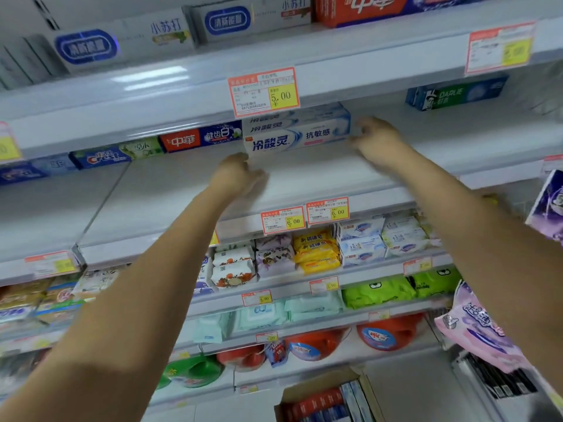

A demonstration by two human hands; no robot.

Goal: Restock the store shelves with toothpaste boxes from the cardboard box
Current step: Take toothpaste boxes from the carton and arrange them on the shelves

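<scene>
Two hands are bracketing the white toothpaste boxes (297, 132) lying sideways; right hand (377, 140) touching right end, left hand (240, 176) at left; grips unreadable through blur.

Left hand (240, 175) and right hand (377, 141) (both blurred) flank the stacked white toothpaste boxes (297, 129) on the shelf (320, 175); cardboard box (320, 383) sits below.

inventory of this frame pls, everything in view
white-blue toothpaste boxes: about three, stacked, middle shelf, between the hands
red-blue toothpaste box: one, left of stack
Crest box: one, blue-green, further left
Darlie box: one, green-blue, same shelf, far right
white boxes: at least two, top shelf
red box: one, top shelf
price tags: several, red-yellow, shelf edges
cardboard box: one, brown, bottom, toothpaste boxes inside
left hand: by stack's lower-left corner, blurred
right hand: at stack's right end, blurred
</scene>
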